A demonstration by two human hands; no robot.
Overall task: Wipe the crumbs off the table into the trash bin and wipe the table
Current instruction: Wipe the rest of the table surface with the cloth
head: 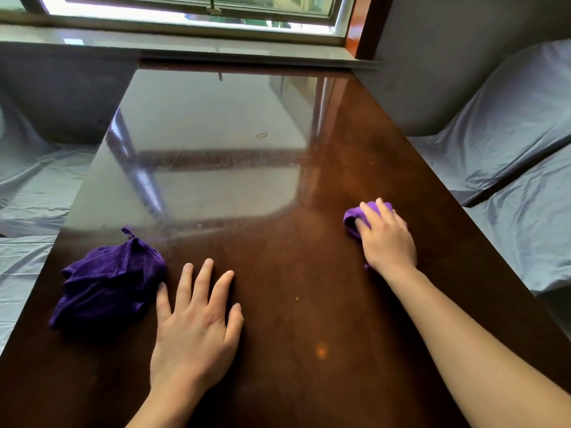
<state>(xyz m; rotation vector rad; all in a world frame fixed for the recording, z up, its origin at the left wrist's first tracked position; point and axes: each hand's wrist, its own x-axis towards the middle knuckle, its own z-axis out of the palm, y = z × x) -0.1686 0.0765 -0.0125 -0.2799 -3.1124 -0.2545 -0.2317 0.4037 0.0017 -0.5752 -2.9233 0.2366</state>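
A glossy dark brown table (278, 273) fills the view. My right hand (386, 239) presses a small light purple cloth (353, 219) onto the table near its right edge, fingers curled over it. My left hand (197, 322) lies flat on the table with fingers spread, holding nothing; its thumb touches a crumpled dark purple towel (108, 285) lying near the left edge. A small pale crumb (297, 299) sits between my hands, and a small ring-shaped mark (261, 135) shows farther back. No trash bin is in view.
Grey-covered seats flank the table on the left (31, 186) and right (509, 168). A window sill (185, 44) and window run along the far end. The tabletop reflects the window strongly.
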